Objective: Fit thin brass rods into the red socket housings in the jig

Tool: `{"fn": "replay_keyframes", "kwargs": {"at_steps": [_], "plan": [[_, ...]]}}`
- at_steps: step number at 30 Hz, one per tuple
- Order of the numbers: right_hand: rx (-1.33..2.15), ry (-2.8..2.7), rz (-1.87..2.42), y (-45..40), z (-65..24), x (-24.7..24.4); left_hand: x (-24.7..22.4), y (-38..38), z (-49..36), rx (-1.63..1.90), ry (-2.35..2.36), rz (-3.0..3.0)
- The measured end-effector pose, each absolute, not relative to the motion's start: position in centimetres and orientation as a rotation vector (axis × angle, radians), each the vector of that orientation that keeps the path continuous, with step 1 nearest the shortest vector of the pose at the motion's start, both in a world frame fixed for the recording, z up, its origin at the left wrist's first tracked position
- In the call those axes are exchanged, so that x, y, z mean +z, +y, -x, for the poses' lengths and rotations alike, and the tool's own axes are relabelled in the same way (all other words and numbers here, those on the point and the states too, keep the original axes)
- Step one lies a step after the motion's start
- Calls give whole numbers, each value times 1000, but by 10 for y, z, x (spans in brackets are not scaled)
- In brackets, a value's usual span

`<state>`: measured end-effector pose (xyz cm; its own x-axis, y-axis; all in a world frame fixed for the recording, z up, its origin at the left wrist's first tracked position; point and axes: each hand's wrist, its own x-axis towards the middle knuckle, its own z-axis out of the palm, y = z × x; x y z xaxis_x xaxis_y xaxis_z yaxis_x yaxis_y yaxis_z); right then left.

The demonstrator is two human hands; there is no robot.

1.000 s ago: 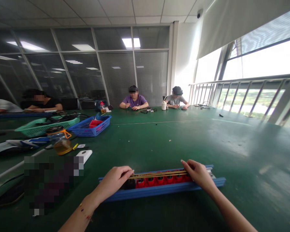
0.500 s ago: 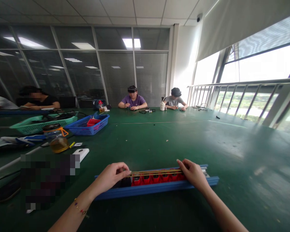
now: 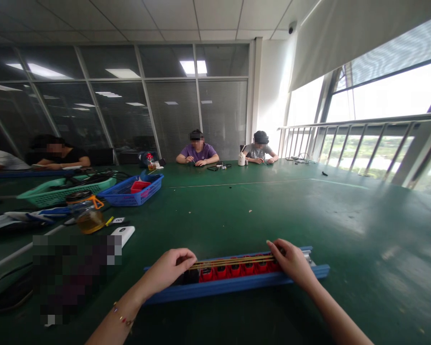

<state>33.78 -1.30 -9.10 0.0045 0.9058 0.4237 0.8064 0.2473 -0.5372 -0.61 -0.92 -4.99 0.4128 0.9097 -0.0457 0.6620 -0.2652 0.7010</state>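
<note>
Thin yellow strands point(image 3: 233, 261) are running lengthwise over a row of red holders point(image 3: 236, 272) inside a long blue-sided tray point(image 3: 233, 287), which is resting on the green worktop point(image 3: 237, 225). The left hand point(image 3: 170, 269), closed to a pinch, is holding their left end, while the right hand point(image 3: 290, 259) is curling half closed over their right end, its grip on them being hidden from view. Farther off to the left, a blue basket point(image 3: 148, 195) with a red container point(image 3: 139, 187) in it is standing beside a green basket point(image 3: 62, 195).
</note>
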Motion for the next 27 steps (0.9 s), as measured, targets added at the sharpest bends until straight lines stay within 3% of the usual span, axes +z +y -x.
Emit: {"fn": "replay_keyframes", "kwargs": {"at_steps": [16,27], "plan": [[238,-1860,1522,-13,-341,-90,-35,-14,4,502,1383,-2521],[353,-1753,1502,-13,-344,-93,-15,-19,35,1008,1578,-2946]]}}
